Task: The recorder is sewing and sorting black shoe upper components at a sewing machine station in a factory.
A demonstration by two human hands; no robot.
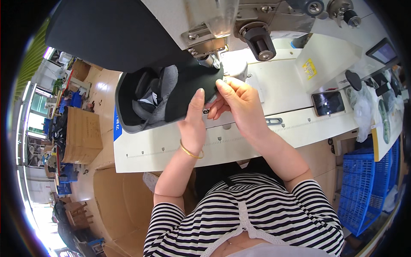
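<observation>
A black fabric piece with grey felt-like lining [186, 88] lies on the white sewing machine bed, its right end by the metal presser foot [212, 61]. Its left part forms a hollow with loose straps or flaps and a small white label inside. My left hand [195, 124] grips the near edge, thumb on top and fingers hidden underneath. With thumb and forefinger together, my right hand [242, 103] pinches the piece's right edge, close to the presser foot. The needle is too small to make out.
The sewing machine head [188, 21] overhangs the work. A phone [328, 103] lies on the white table [171, 150], which has a ruler scale along its front. Blue plastic crates [364, 184] stand at right, and cardboard boxes [81, 135] at left.
</observation>
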